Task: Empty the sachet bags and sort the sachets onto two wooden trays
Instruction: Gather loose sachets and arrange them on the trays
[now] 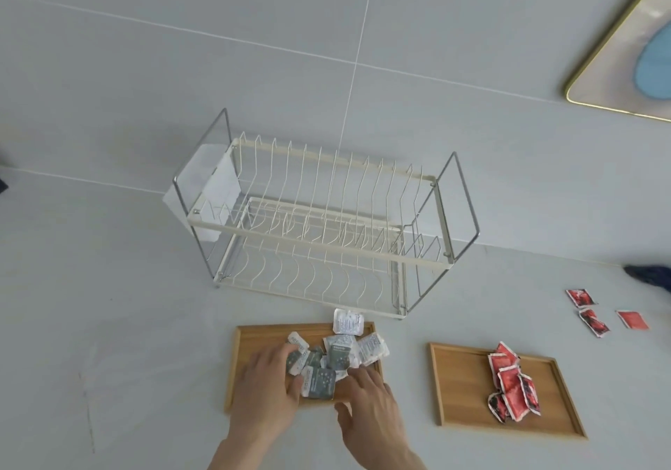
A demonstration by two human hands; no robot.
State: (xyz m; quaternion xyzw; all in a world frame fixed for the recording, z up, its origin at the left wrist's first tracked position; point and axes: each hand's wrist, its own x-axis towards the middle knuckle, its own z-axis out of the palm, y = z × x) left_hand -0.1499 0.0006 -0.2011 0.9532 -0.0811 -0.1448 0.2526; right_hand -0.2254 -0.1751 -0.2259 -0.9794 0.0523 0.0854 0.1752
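Two wooden trays lie on the grey surface. The left tray (250,340) carries a heap of grey and white sachets (336,355); one white sachet (348,321) hangs over its far rim. My left hand (270,384) rests flat on the left side of the heap, fingers spread over a grey sachet (319,382). My right hand (370,402) lies over the tray's near right corner, fingertips touching the pile, gripping nothing. The right tray (461,386) holds a pile of red sachets (512,384). Three more red sachets (593,320) lie loose on the surface beyond it.
A white wire dish rack (323,222) stands just behind the trays, against the tiled wall. A dark blue object (650,275) pokes in at the right edge. A gold-framed panel (631,52) hangs at the upper right.
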